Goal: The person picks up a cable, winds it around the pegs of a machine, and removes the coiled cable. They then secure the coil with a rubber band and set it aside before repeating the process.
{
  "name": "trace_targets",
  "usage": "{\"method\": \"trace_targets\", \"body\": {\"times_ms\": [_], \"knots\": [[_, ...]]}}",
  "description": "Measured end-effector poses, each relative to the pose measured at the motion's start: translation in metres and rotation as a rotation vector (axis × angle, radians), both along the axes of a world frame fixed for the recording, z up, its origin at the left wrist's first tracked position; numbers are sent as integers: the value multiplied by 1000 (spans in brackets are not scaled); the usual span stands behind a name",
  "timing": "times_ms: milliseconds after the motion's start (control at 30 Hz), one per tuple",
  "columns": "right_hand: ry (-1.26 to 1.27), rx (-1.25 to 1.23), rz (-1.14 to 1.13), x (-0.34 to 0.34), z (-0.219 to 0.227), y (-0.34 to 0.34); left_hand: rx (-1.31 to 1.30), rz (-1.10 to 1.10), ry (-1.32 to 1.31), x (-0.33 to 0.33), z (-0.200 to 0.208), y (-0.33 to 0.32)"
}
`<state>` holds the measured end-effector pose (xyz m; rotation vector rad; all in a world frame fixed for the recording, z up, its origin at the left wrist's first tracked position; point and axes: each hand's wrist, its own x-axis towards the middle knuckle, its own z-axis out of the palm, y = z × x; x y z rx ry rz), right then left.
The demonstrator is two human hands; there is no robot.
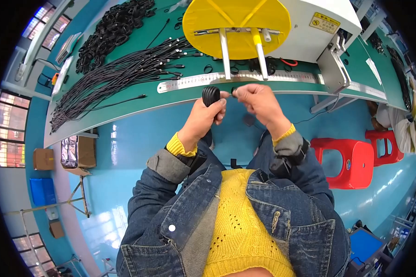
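Observation:
Just in front of the table's near edge, my left hand (199,116) is closed around a coiled black cable (211,95). To its right, my right hand (263,104) pinches a small black piece (234,91) between thumb and fingertips; whether it is a cable end or a band I cannot make out. A gap of a few fingers' width separates the hands. Above them a yellow disc (235,44) with two rods, one white and one partly yellow, juts from a white machine (305,32). A steel ruler (185,83) runs along the table beneath the rods.
Many loose black cables (111,78) lie across the green table (148,102) at left, with a heap of coiled cables (115,27) behind. Black bands (208,69) lie near the ruler. Red stools (358,164) stand at right, cardboard boxes (85,152) at left.

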<state>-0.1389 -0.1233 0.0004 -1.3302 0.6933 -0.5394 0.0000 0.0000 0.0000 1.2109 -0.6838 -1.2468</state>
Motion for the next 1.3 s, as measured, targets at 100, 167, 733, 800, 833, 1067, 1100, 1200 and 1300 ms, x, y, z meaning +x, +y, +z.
{"method": "trace_targets", "body": {"times_ms": [100,167,733,800,833,1067,1100,1200,1300], "knots": [[-89,315,220,-17,-2,17,26,-136,-13,-9,5,1],[-87,304,237,-27,-8,20,62,-183,-47,-15,5,5],[-46,58,263,-73,8,33,116,-362,-144,-41,-3,15],[49,-64,252,-74,20,28,128,-350,-207,-43,-2,19],[86,-142,285,-72,25,25,158,-374,-244,-41,-4,18],[252,-500,481,-50,31,24,242,-472,-401,-39,-5,14],[169,-663,474,-45,19,23,272,-496,-474,-36,-6,11],[-3,-981,454,-39,6,24,333,-546,-619,-32,-8,10],[140,-77,472,-47,5,34,52,-382,-468,-39,-8,19]]}}
